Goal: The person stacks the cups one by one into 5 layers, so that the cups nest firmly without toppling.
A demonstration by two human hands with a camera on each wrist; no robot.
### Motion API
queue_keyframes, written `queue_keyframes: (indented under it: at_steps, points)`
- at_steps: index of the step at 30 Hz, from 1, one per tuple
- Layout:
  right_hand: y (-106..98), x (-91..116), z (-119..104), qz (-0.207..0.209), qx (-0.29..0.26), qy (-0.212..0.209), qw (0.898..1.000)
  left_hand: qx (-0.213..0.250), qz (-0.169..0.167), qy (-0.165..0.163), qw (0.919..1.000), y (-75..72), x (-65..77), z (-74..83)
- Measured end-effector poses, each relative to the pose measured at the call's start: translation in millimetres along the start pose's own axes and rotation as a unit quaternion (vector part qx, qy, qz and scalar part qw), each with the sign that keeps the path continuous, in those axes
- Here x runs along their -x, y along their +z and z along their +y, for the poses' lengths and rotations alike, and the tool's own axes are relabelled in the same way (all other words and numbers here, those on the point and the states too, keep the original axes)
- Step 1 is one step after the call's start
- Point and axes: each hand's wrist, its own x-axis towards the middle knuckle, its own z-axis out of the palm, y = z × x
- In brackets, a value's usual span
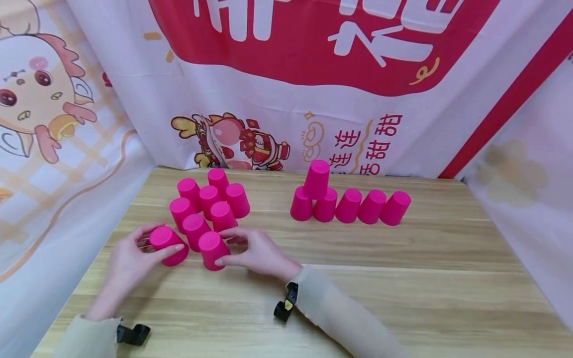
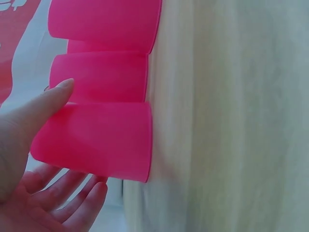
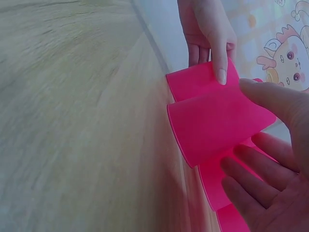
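Sleeve (image 1: 344, 315) foremost; left hand (image 1: 125, 261), right hand (image 1: 256, 253) each grip 1 cluster-edge cup (image 1: 212, 250).

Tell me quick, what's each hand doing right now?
Left hand: holding the leftmost pink cup.
Right hand: holding another pink cup.

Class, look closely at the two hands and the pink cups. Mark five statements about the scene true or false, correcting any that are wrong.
1. The left hand holds a pink cup. True.
2. The right hand is holding nothing. False: it holds a second pink cup.
3. In the head view, a raised cup rests across the two leftmost cups of the row. True.
4. That row has three cups at its base. False: it has five.
5. The table has a wood-grain surface. True.
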Motion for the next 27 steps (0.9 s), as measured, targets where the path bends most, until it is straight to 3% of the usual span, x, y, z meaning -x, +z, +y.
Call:
queue_keyframes:
  at_steps: [16, 27]
  points:
    - [11.9, -15.0, -12.1, 0.024, 0.009, 0.009, 1.000, -0.044, -0.007, 0.011, 0.9990, -6.8, -3.4, 6.5]
    - [-3.9, -0.3, -14.2, 0.057, -0.001, 0.019, 0.998, -0.042, -0.022, 0.014, 0.9988, -7.1, -3.1, 18.1]
